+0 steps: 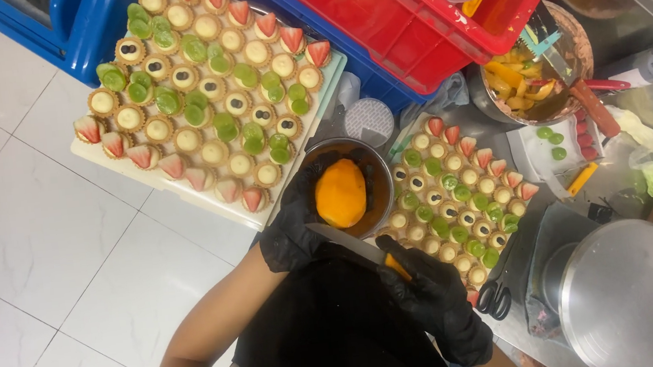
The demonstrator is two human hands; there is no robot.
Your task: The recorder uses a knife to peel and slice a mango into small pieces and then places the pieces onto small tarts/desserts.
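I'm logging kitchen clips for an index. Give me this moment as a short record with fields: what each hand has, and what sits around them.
left hand: black-gloved left hand grips a peeled orange mango over a dark round metal bowl
right hand: black-gloved right hand holds an orange-handled knife, blade next to the mango
upper left: white tray of small round fruit tarts
right of bowl: second batch of fruit tarts
lower right: round metal lid, black scissors
top: red plastic crate
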